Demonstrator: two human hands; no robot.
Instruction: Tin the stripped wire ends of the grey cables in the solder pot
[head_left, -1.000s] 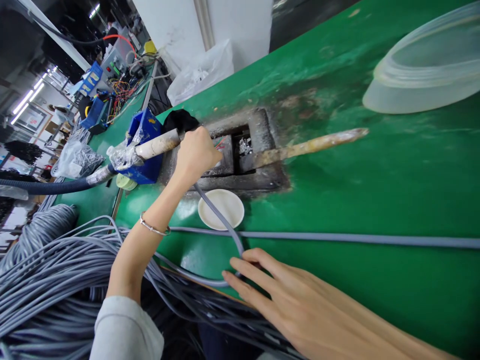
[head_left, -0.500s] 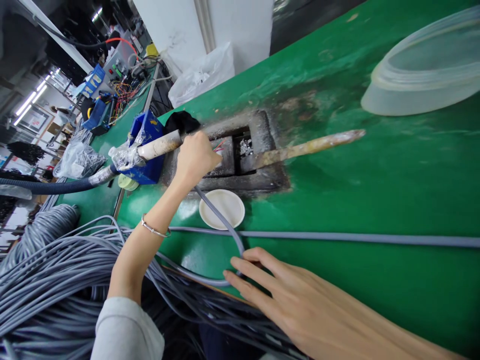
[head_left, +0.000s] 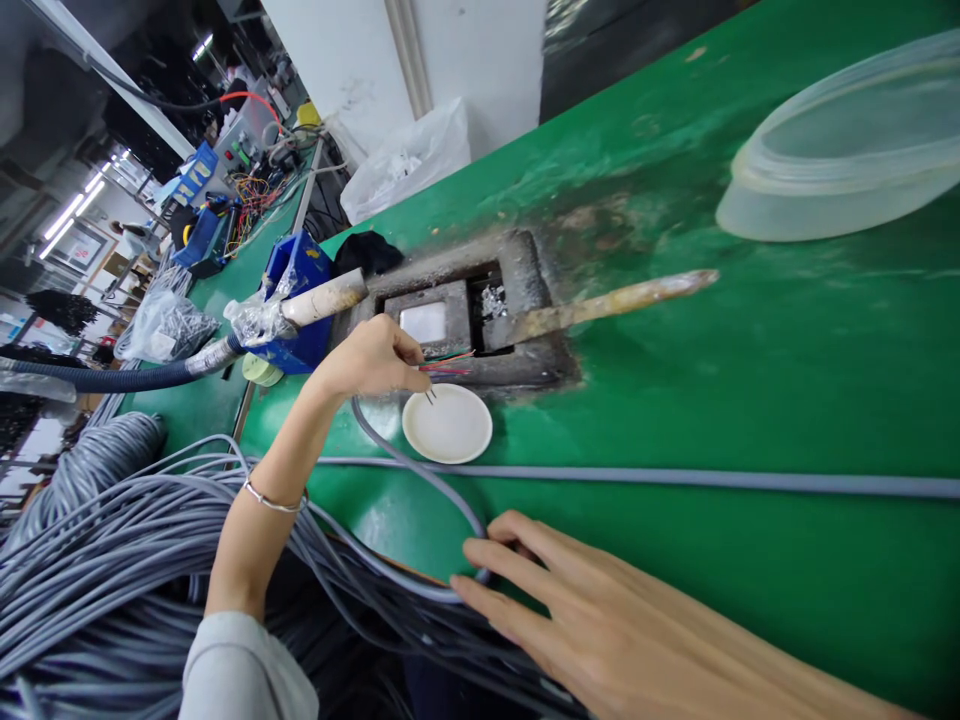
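Note:
My left hand [head_left: 371,358] is closed in a pinch on the end of a grey cable [head_left: 416,465]. Thin coloured wires [head_left: 450,362] fan out from its fingers, and a few dark wire tips point down over the rim of a small pale round dish [head_left: 484,440]. Just behind the hand is a grimy sunken metal frame [head_left: 529,265] with a bright silvery rectangular pool [head_left: 424,323] in it. My right hand [head_left: 577,610] has its fingers stretched and apart, the fingertips resting against the bend of the same cable near the table's front edge.
A flat, stained stick [head_left: 622,303] lies across the frame's right side. Left of it stand a blue bin [head_left: 307,265] and a pale pipe [head_left: 326,298] on a hose. Grey cable coils [head_left: 135,540] heap at lower left. A translucent coil [head_left: 832,190] sits right on the green table [head_left: 750,390].
My left hand has drawn back toward me from the silvery pool, bringing the wire ends over to the dish. The pool is now uncovered. My right hand has hardly moved.

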